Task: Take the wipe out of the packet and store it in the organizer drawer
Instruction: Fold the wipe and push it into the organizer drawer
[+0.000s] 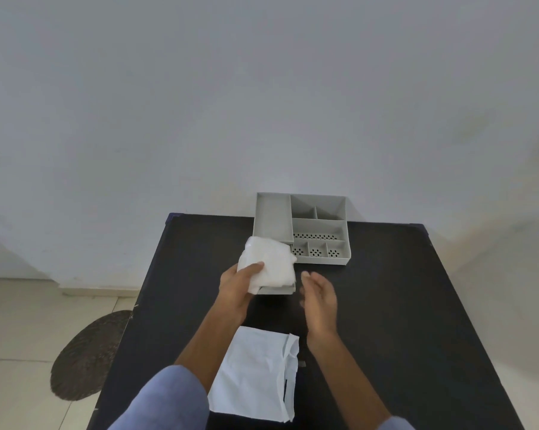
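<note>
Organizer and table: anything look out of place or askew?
Mostly tidy. The wipe in the left hand bunches over the pulled-out drawer, not yet inside. The opened packet lies flat near the table's front edge. Nothing spilled or damaged.

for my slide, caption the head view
Left hand lowers white wipe over open organizer drawer; right hand open beside it.
</note>
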